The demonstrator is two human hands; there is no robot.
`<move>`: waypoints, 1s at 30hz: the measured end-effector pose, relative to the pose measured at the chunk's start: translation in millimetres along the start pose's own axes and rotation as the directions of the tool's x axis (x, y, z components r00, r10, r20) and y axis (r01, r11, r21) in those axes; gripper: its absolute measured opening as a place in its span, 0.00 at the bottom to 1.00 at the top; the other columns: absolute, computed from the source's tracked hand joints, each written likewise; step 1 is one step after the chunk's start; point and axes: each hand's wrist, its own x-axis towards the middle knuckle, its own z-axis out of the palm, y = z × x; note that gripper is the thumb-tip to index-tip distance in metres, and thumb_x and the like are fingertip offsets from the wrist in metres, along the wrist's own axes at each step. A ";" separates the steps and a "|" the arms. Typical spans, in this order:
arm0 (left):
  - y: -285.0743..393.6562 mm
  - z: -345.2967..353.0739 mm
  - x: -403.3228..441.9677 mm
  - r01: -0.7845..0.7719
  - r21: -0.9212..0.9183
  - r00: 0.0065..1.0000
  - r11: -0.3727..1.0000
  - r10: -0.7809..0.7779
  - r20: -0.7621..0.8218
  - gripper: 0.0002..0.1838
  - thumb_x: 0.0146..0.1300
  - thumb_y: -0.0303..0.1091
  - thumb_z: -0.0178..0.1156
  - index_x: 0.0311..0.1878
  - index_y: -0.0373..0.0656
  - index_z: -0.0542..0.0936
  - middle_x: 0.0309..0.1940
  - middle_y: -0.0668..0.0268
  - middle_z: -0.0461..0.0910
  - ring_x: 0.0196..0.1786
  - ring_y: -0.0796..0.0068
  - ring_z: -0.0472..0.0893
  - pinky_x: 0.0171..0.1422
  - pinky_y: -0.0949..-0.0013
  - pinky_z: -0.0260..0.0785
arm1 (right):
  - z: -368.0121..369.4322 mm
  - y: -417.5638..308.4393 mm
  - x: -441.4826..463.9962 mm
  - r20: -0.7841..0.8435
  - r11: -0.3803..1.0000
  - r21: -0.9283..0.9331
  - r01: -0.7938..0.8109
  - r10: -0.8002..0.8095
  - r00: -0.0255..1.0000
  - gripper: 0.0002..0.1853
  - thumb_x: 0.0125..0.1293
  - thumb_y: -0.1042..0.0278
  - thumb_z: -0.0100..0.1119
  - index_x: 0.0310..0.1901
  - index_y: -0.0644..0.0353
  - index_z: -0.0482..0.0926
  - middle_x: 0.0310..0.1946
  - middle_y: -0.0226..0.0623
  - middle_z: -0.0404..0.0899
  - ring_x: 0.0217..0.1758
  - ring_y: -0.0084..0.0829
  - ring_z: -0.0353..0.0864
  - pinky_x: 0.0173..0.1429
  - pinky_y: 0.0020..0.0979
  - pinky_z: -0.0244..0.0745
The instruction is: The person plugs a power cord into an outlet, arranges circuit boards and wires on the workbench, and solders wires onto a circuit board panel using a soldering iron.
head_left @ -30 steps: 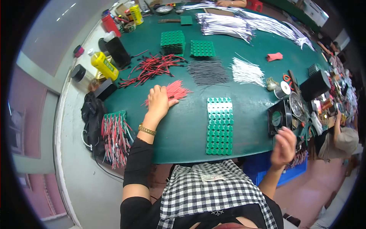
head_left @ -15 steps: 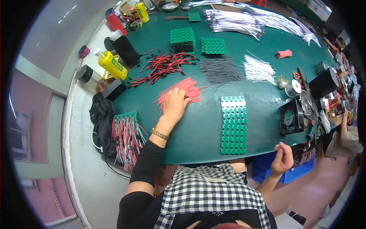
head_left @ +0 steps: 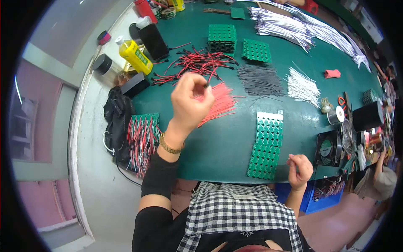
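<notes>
My left hand [head_left: 191, 101] is raised over the left part of the table, thumb and index finger pinched together. A red wire with a black end [head_left: 206, 85] shows at its fingertips and appears held there. Just behind lies a tangled pile of red wires with black connectors [head_left: 197, 63]. Plain red wires [head_left: 220, 101] are heaped to the right of the hand. My right hand [head_left: 299, 171] hovers by the table's front edge, fingers loosely curled and apart, with nothing visible in it. Left of it lies a strip of green circuit boards [head_left: 266, 147].
Dark wires [head_left: 260, 80] and white wires [head_left: 303, 86] lie farther back, near stacked green boards [head_left: 221, 38]. A small fan [head_left: 328, 148] and a solder spool [head_left: 336, 115] stand at right. A yellow bottle [head_left: 135, 56] stands at left. Wired boards [head_left: 142, 138] sit at the left edge.
My left hand has risen off the plain red wires and closed into a pinch. My right hand has shifted slightly left. The view has turned, so table items appear farther right.
</notes>
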 end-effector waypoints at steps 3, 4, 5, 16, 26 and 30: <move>-16.1 10.2 19.6 -0.032 -0.364 0.994 0.931 -0.007 -0.107 0.07 0.57 0.12 0.53 0.33 0.36 0.71 0.35 0.65 0.72 0.36 0.79 0.81 0.39 0.79 0.75 | -2.9 8.4 10.5 -0.007 0.999 0.035 0.032 -0.031 0.999 0.11 0.51 0.89 0.57 0.36 0.66 0.80 0.20 0.36 0.76 0.22 0.33 0.78 0.29 0.29 0.72; -37.3 14.6 17.0 0.082 -0.302 0.993 0.950 -0.103 -0.054 0.06 0.56 0.15 0.55 0.33 0.37 0.72 0.36 0.63 0.73 0.36 0.73 0.81 0.40 0.74 0.76 | -3.2 10.1 11.4 -0.012 0.998 0.047 0.042 -0.042 0.999 0.12 0.51 0.90 0.56 0.37 0.66 0.80 0.20 0.37 0.76 0.22 0.33 0.78 0.29 0.29 0.72; -66.7 18.0 12.5 0.087 0.049 0.995 0.995 -0.089 0.042 0.06 0.56 0.18 0.58 0.34 0.38 0.74 0.38 0.62 0.74 0.39 0.68 0.81 0.44 0.69 0.75 | -4.2 11.0 10.5 -0.017 0.997 0.058 0.049 -0.048 0.999 0.12 0.50 0.90 0.56 0.37 0.66 0.80 0.19 0.37 0.76 0.22 0.33 0.78 0.28 0.29 0.72; -93.4 32.0 -18.6 0.130 0.606 0.763 0.785 -0.469 0.445 0.09 0.59 0.32 0.62 0.41 0.39 0.78 0.38 0.54 0.77 0.45 0.54 0.77 0.52 0.58 0.69 | -155.2 58.0 -101.5 -0.412 0.499 -0.832 -0.242 -0.265 0.872 0.10 0.71 0.78 0.47 0.46 0.75 0.76 0.36 0.48 0.80 0.38 0.34 0.82 0.42 0.31 0.77; -102.0 25.8 -8.7 0.074 0.520 0.808 0.851 -0.357 0.468 0.07 0.67 0.30 0.53 0.42 0.36 0.72 0.35 0.52 0.77 0.40 0.50 0.77 0.47 0.57 0.70 | -291.5 258.9 -184.1 -0.581 0.509 -0.245 -0.825 0.605 0.545 0.19 0.70 0.59 0.56 0.53 0.65 0.77 0.45 0.38 0.81 0.48 0.27 0.78 0.52 0.27 0.72; -82.3 12.6 5.9 0.273 0.443 0.805 0.854 -0.454 0.381 0.08 0.71 0.32 0.48 0.42 0.37 0.73 0.30 0.54 0.77 0.37 0.51 0.78 0.42 0.59 0.70 | -272.5 252.0 -157.7 -0.499 0.295 -0.409 -0.863 0.720 0.483 0.24 0.70 0.50 0.54 0.54 0.64 0.76 0.44 0.39 0.81 0.46 0.29 0.79 0.53 0.28 0.71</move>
